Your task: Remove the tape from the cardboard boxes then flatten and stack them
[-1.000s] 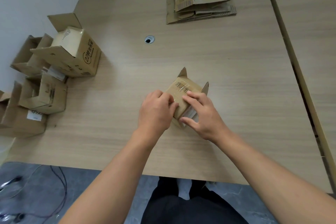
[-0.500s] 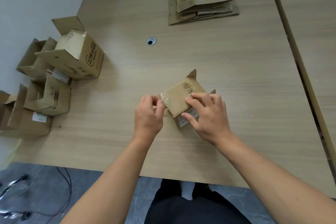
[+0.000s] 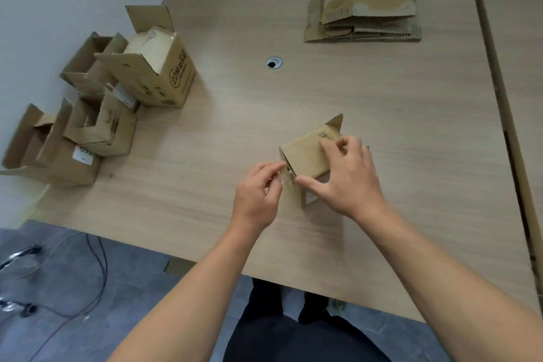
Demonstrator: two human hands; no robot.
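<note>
At the near middle of the counter (image 3: 411,156), my left hand (image 3: 258,194) now pinches a lifted end of clear tape (image 3: 284,179) that a second ago lay stuck down. My right hand (image 3: 349,182) clamps the small box (image 3: 302,153), which has turned slightly, so I judge the peel has begun and flattening comes next. Counting outward: two hands, one box in work, four open boxes (image 3: 152,79) heaped at the left as far as I can tell, one cable hole (image 3: 274,63), and one flattened stack (image 3: 364,15) farthest off, its layers too close to count.
</note>
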